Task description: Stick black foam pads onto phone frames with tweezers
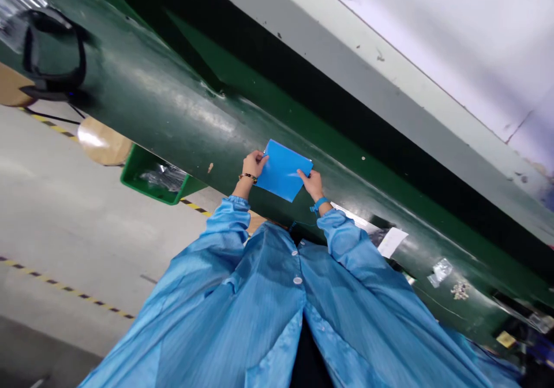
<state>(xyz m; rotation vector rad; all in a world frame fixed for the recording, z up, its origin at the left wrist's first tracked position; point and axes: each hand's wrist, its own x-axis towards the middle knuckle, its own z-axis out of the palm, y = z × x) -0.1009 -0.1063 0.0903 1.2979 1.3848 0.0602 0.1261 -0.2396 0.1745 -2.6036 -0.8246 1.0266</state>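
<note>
A flat, bright blue rectangular sheet or folder (283, 171) is held out in front of me over the green bench. Small metallic bits show at its upper left and upper right corners. My left hand (254, 164), with a beaded bracelet at the wrist, pinches its left edge, thumb on top. On the right edge my right hand (312, 183) grips it the same way, with a blue band (319, 204) around that wrist. The fingers beneath the blue piece are hidden.
A black ring-shaped device (54, 82) stands at the bench's far left. Below the bench edge are a green bin (149, 194) holding clear plastic bags and a round wooden stool (104, 141). To the right lie a white paper (392, 242), a small plastic bag (440, 272) and a pile of small parts (460, 290).
</note>
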